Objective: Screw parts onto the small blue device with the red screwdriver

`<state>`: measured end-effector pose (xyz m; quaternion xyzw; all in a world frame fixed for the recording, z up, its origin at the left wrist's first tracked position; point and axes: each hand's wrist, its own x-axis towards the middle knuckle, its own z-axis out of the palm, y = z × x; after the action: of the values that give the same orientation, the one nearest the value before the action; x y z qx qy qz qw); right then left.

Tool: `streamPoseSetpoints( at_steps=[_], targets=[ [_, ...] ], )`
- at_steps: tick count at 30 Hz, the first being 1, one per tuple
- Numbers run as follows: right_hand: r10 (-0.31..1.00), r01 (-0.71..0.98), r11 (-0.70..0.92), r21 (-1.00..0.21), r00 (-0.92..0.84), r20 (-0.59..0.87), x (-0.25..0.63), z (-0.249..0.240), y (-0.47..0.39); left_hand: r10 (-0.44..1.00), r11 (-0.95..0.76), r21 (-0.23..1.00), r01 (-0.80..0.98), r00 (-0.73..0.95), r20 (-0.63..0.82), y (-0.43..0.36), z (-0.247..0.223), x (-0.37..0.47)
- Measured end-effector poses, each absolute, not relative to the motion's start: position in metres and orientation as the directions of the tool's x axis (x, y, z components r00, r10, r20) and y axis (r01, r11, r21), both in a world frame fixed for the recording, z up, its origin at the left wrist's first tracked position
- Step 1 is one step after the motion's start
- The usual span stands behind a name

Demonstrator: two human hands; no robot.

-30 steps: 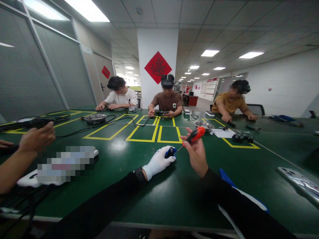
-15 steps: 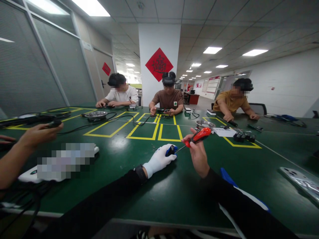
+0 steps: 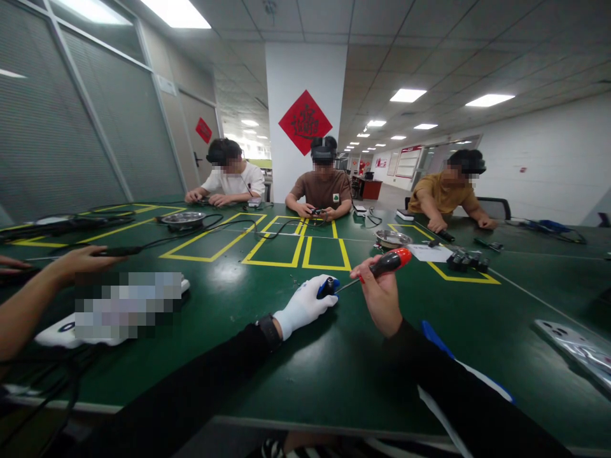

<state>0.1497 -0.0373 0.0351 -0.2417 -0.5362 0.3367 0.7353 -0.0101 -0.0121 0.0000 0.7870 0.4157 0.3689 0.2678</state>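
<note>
My left hand point(image 3: 308, 306), in a white and blue glove, is wrapped round a small black part point(image 3: 328, 287) just above the green table point(image 3: 267, 375). Bare fingers of my right hand point(image 3: 380, 297) hold a screwdriver point(image 3: 392, 261) with a red and black handle. Its thin metal shaft points left and down, and the tip reaches the black part at my gloved fingers. Whether the tip sits in a screw is too small to tell. A few tiny bits point(image 3: 294, 280) lie on the table behind my left hand.
A blue and white glove point(image 3: 470, 369) lies right of my right forearm, a phone point(image 3: 575, 350) farther right. Metal bowls point(image 3: 392, 238) point(image 3: 182, 220), black parts point(image 3: 468, 261) and cables stand beyond. A person's hand point(image 3: 81, 264) is at left; three people sit opposite.
The screwdriver handle has turned in my right hand, showing its black side, and my right fingers have shifted along it. At left, the other person's hand has changed its pose.
</note>
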Motion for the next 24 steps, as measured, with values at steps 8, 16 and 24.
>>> streamPoseSetpoints(
  at_steps=[8,16,24],
  targets=[
    [0.749,-0.148,0.662,-0.734,0.134,0.649,0.146,0.034,-0.048,0.834,-0.544,0.697,0.466,0.388,0.392,-0.015,0.006,-0.011],
    [0.735,-0.044,0.678,-0.734,0.061,0.675,0.147,0.039,-0.046,0.847,-0.52,0.718,0.462,0.391,0.361,-0.016,0.006,-0.011],
    [0.733,-0.084,0.681,-0.728,0.092,0.674,0.15,0.031,-0.043,0.833,-0.546,0.696,0.467,0.393,0.39,-0.014,0.005,-0.012]
  ],
)
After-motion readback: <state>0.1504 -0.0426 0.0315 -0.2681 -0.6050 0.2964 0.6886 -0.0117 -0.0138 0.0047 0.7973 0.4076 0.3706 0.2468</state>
